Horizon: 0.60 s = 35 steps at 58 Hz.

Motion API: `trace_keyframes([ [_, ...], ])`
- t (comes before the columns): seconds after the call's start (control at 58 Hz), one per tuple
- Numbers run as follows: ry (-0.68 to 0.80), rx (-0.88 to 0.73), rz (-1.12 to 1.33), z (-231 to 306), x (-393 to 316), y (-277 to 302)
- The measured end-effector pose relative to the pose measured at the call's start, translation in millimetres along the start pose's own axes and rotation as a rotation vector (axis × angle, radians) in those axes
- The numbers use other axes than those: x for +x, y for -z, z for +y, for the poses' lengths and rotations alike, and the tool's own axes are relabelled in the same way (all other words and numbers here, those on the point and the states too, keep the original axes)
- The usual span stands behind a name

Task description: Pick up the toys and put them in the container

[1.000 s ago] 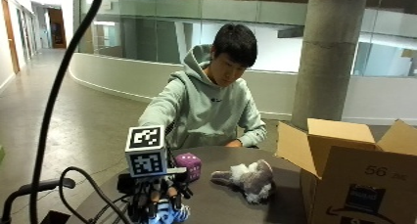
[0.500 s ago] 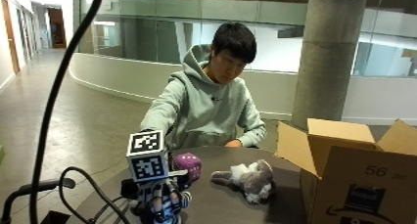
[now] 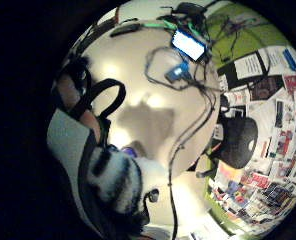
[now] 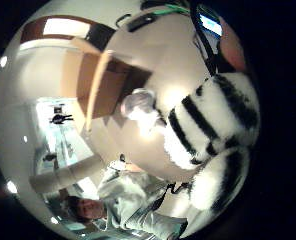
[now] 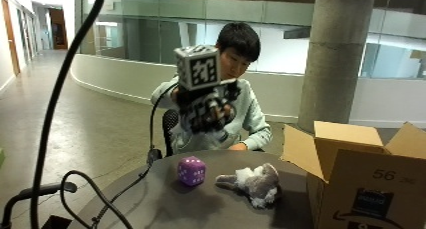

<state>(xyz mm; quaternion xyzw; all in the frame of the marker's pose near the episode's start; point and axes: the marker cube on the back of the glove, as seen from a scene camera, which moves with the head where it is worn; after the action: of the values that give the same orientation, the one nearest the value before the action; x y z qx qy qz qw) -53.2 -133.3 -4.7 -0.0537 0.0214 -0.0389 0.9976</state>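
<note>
**Striped toy lifted above the round tabletop**

Glass walls and a concrete pillar stand behind a person seated at a dark round tabletop (image 5: pixel 200 204). From outside, the gloved right hand (image 5: pixel 206 106) is raised high, its grip curled round a black-and-white striped plush (image 5: pixel 203 114) that the glove partly hides. Well below the grip lie a purple die (image 5: pixel 191 170) and a grey plush (image 5: pixel 256 183); off to the side below it stands an open cardboard box (image 5: pixel 359 184). The thumb-side palm view shows the stripes plainly (image 4: pixel 208 130), close against the palm, with the box (image 4: pixel 100 82) beyond. Only the little-finger view shows a lit screen (image 3: pixel 189 45) at the tabletop's edge.
</note>
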Motion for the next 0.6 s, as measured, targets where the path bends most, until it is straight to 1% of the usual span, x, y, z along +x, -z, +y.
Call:
trace_keyframes([
  [0.121,0.049,0.070,0.003,11,-84,50],
  [0.19,0.079,0.124,-0.007,14,-135,69],
  [0.31,0.221,0.277,-0.081,-15,-204,85],
  [0.396,0.267,0.365,-0.167,-45,-251,75],
  [0.483,0.295,0.421,-0.186,-73,-282,51],
  [0.534,0.318,0.392,-0.185,-88,-295,32],
  [0.603,0.317,0.296,-0.151,-99,-309,8],
])
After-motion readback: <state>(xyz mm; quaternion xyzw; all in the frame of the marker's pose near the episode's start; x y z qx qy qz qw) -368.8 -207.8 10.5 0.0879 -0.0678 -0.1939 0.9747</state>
